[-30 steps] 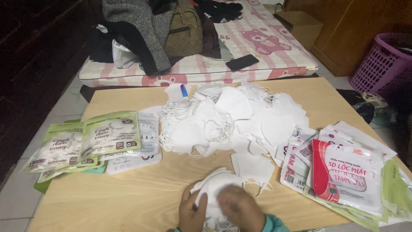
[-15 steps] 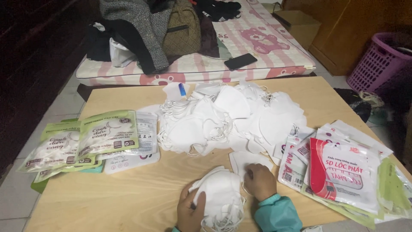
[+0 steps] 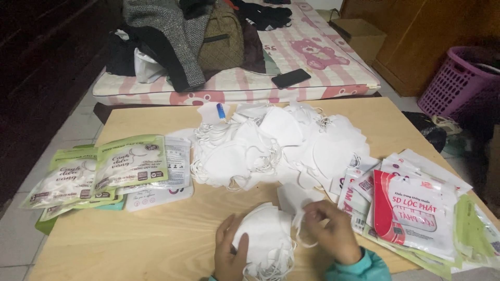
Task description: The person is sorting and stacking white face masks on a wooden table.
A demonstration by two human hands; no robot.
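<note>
My left hand (image 3: 228, 254) grips a small stack of white face masks (image 3: 263, 241) at the near edge of the wooden table (image 3: 156, 234), their ear loops dangling below. My right hand (image 3: 333, 229) sits just right of the stack, fingers pinched on the edge of a single white mask (image 3: 294, 199) lying flat on the table. Behind both hands spreads a big loose pile of white masks (image 3: 276, 143) across the table's middle.
Green and white mask packets (image 3: 104, 169) lie fanned at the left. Red-and-white and green packets (image 3: 416, 208) are stacked at the right. Beyond the table is a pink mattress (image 3: 312, 57) with clothes, a bag and a black phone (image 3: 290, 78). A purple basket (image 3: 458, 83) stands far right.
My right hand has left the held stack and moved right and forward to a single mask on the table. The left hand keeps the stack in place.
</note>
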